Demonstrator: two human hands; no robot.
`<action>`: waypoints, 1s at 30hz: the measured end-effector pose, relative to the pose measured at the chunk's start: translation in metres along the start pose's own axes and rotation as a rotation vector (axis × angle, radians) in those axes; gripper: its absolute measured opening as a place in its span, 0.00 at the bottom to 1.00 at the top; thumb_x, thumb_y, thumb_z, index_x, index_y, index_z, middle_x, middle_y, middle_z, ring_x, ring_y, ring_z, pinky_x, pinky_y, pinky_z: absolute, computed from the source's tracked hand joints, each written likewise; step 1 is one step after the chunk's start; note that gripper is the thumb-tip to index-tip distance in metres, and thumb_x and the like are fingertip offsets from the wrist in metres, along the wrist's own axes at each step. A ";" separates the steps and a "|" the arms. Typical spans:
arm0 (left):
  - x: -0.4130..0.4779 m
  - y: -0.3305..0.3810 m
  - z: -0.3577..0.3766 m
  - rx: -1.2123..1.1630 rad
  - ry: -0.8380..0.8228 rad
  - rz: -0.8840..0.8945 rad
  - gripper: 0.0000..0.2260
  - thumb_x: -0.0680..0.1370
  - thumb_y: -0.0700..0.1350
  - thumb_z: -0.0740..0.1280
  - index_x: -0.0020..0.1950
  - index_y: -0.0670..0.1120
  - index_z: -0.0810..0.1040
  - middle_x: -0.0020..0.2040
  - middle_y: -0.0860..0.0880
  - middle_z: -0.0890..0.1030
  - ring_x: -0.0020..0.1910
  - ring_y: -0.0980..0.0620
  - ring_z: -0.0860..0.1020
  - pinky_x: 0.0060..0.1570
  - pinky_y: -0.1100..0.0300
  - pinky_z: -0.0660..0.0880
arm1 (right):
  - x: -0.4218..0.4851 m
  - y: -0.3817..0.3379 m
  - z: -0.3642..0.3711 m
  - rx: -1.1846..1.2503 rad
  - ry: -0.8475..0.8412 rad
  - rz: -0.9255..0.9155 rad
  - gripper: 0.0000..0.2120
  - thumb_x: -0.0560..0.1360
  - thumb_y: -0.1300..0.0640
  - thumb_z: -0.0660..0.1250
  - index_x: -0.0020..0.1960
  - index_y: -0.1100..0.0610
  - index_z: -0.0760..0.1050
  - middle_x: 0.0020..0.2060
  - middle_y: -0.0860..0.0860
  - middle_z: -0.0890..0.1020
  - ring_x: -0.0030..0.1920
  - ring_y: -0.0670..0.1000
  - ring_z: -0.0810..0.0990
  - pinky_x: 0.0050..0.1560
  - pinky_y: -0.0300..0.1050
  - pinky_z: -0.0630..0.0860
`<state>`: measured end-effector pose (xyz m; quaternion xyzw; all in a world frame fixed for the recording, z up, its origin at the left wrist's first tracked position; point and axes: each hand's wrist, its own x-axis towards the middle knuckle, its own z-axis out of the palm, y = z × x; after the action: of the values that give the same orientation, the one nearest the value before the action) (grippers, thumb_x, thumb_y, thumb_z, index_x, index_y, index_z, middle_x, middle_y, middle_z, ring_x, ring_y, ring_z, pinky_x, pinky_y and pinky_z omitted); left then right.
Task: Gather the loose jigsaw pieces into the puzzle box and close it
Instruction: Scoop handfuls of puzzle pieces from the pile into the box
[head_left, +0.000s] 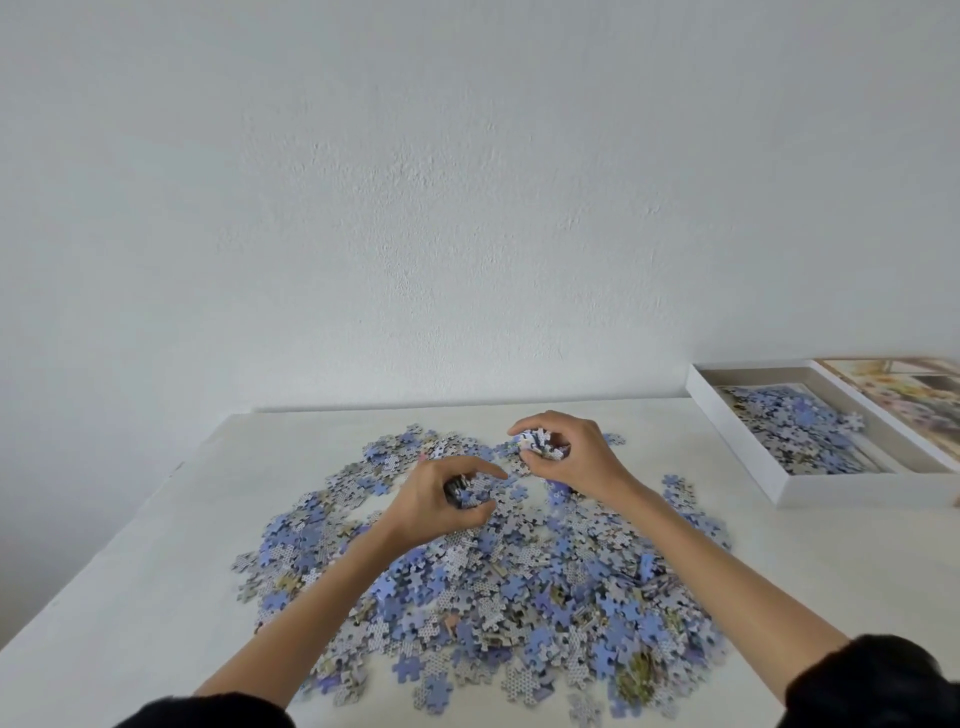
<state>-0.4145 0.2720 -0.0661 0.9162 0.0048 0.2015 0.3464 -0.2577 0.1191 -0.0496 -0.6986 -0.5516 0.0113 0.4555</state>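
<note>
Head view: left hand (441, 499) and right hand (563, 451) each closed on a clutch of jigsaw pieces (493, 582) above the table (130, 571); the open puzzle box (737, 441), partly filled, lies rightward, nearer the right hand.

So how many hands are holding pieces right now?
2. The left hand grips a clump over the pile's middle; the right hand grips another at its far edge.
</note>
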 end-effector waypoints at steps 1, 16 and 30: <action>0.003 0.003 0.002 -0.004 0.003 0.002 0.13 0.70 0.52 0.69 0.53 0.63 0.76 0.52 0.63 0.80 0.44 0.42 0.81 0.48 0.50 0.78 | 0.000 0.001 -0.004 0.001 0.004 -0.003 0.11 0.71 0.62 0.69 0.53 0.54 0.79 0.48 0.42 0.80 0.47 0.34 0.76 0.48 0.25 0.67; 0.081 0.068 0.058 -0.060 0.008 0.101 0.12 0.70 0.44 0.72 0.53 0.55 0.80 0.51 0.58 0.82 0.48 0.55 0.81 0.50 0.53 0.77 | -0.015 0.044 -0.101 0.035 0.064 -0.024 0.11 0.71 0.64 0.69 0.52 0.57 0.79 0.48 0.47 0.81 0.43 0.34 0.77 0.42 0.26 0.68; 0.235 0.160 0.191 -0.167 -0.086 0.286 0.11 0.69 0.38 0.72 0.50 0.45 0.82 0.46 0.57 0.82 0.45 0.62 0.79 0.49 0.65 0.74 | -0.024 0.152 -0.276 -0.095 0.153 0.064 0.10 0.71 0.59 0.70 0.51 0.49 0.79 0.49 0.44 0.81 0.45 0.50 0.80 0.38 0.42 0.74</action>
<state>-0.1488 0.0642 -0.0081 0.8832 -0.1570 0.2092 0.3892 -0.0083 -0.0681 0.0011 -0.7354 -0.4925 -0.0539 0.4622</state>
